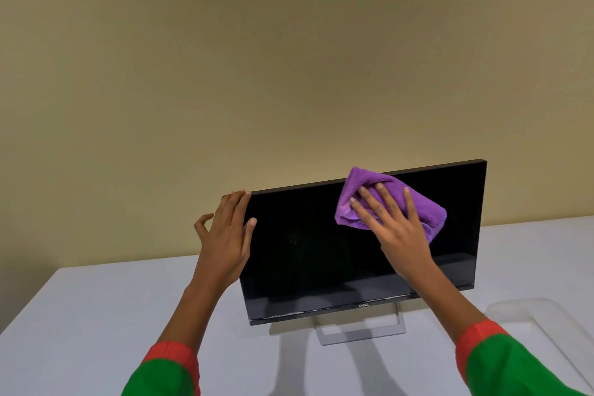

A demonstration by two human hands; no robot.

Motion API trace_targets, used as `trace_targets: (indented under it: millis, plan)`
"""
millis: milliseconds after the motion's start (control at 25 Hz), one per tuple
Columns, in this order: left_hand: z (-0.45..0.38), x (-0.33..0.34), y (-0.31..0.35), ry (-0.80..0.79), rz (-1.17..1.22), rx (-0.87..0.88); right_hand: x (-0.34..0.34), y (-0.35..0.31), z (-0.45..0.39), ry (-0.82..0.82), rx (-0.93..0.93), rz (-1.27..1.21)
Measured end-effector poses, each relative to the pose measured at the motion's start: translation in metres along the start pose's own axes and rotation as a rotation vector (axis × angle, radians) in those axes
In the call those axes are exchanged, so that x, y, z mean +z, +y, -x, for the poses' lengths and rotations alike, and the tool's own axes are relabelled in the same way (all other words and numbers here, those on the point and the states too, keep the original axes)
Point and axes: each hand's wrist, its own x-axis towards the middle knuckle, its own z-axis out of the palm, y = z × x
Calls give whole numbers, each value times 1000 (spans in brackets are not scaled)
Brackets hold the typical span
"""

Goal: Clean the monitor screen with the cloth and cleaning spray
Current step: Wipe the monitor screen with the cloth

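A black monitor (321,254) stands on a silver frame stand (360,329) on the pale tabletop (96,315), a little right of the frame's centre and in its lower half, its dark screen facing the camera and tilted so that its top edge rises toward the right. A white logo sits in the middle of its bottom bezel.

The right hand (390,223) lies flat on a crumpled purple cloth (421,202), fingers spread and straight, pressing it against the upper right part of the screen; the cloth's top corner reaches just above the monitor's top edge.

The left hand (225,235) is at the monitor's upper left corner, fingers extended along the left edge with their tips at the top corner, thumb resting on the screen surface; the little finger curls away to the left.

Both forearms enter from the bottom of the frame in green sleeves with red cuffs. A clear plastic container (546,325) lies on the tabletop at lower right. A plain beige wall (289,58) fills the upper half.
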Motion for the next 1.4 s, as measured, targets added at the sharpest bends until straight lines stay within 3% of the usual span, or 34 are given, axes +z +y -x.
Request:
trace_targets:
  millis: [200,440,640,840,1080,1400]
  plan:
    - [-2,-1,5,17,-21,-10,3,51,31,-103,237,-19]
    - [-2,-2,8,14,-24,-32,-3,80,38,-225,738,-313]
    - [-1,-1,7,10,-11,-31,-5,60,32,-127,1053,-604]
    - [3,-2,6,-47,-64,-14,-8,10,17,-148,1241,-664]
    - [1,-8,-5,-91,-143,82,-17,-77,-3,-267,1091,-550]
    - [-2,-9,-11,-99,-169,172,-17,-149,3,-319,433,-222]
